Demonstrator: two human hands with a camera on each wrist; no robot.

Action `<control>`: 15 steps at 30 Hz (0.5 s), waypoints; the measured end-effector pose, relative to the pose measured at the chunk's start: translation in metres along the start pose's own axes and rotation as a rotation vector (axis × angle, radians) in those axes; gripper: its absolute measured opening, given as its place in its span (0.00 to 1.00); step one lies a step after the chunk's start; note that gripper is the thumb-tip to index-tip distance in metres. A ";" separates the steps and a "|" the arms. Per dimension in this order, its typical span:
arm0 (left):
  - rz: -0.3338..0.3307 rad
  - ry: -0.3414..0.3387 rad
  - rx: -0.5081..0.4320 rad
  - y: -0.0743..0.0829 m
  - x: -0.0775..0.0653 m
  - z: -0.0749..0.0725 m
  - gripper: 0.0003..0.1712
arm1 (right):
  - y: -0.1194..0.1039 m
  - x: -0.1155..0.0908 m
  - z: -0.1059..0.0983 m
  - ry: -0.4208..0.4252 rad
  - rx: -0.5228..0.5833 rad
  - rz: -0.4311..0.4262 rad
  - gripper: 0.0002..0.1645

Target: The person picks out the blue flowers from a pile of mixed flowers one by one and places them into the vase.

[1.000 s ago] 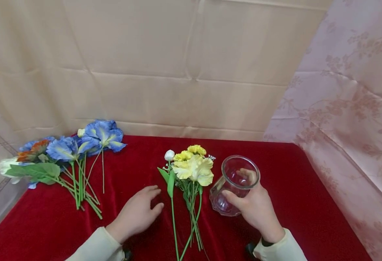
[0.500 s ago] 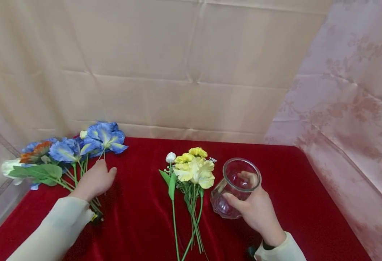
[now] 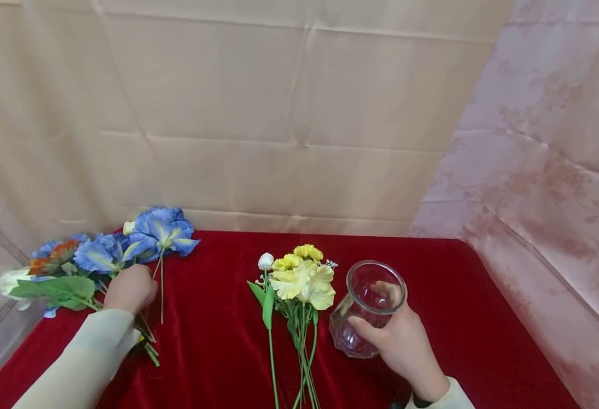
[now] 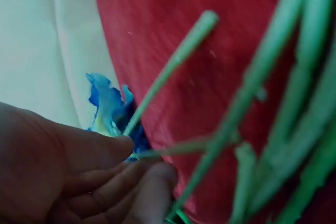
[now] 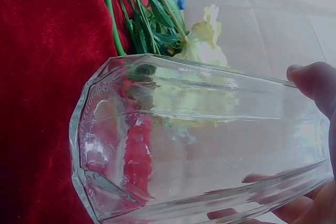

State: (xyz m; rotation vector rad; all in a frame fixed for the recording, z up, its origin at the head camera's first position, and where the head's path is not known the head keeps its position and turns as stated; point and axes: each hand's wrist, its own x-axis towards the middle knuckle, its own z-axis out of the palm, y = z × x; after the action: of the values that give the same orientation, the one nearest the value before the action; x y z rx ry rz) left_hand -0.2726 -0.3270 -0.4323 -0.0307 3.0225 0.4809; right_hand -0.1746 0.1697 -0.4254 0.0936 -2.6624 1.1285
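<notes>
On the left of the head view, my left hand [image 3: 132, 288] reaches into a pile of artificial flowers, over the stems of the blue irises [image 3: 100, 254]. In the left wrist view its thumb [image 4: 97, 150] and curled fingers are close to thin green stems [image 4: 178, 59]; whether they pinch a stem is unclear. My right hand [image 3: 410, 346] grips a clear glass vase [image 3: 352, 329], thumb on the near side and fingers behind. The vase leans, its open mouth up. Beside it lies a bunch of yellow flowers [image 3: 306, 281] with a white tulip [image 3: 266, 261].
A red velvet cloth [image 3: 217, 318] covers the table. Beige fabric [image 3: 258, 113] hangs behind it, and patterned pink fabric [image 3: 554, 187] hangs on the right. Orange flowers [image 3: 56, 257], a white flower [image 3: 14, 283] and large green leaves [image 3: 56, 288] lie at the far left.
My left hand has moved from beside the yellow bunch to the iris stems at the left, then slightly further left among them. My right hand keeps hold of the vase.
</notes>
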 end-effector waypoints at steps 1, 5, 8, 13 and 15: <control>-0.010 -0.005 -0.009 -0.002 0.000 0.001 0.12 | 0.001 -0.001 0.000 0.003 -0.003 -0.005 0.44; -0.044 -0.022 -0.023 -0.007 0.000 0.005 0.12 | 0.003 -0.003 0.001 0.013 -0.008 -0.023 0.44; -0.050 -0.015 -0.036 -0.010 0.000 0.006 0.12 | 0.004 -0.003 0.002 0.014 -0.011 -0.025 0.44; -0.067 -0.048 -0.152 -0.011 -0.002 0.003 0.16 | 0.004 -0.003 0.002 0.015 -0.010 -0.016 0.44; -0.102 -0.081 -0.302 -0.009 -0.003 0.000 0.16 | 0.003 -0.002 0.002 0.016 -0.006 -0.014 0.45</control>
State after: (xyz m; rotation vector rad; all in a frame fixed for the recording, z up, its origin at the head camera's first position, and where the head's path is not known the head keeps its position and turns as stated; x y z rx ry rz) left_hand -0.2689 -0.3351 -0.4351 -0.1774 2.8241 0.8988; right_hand -0.1735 0.1705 -0.4298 0.1020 -2.6463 1.1123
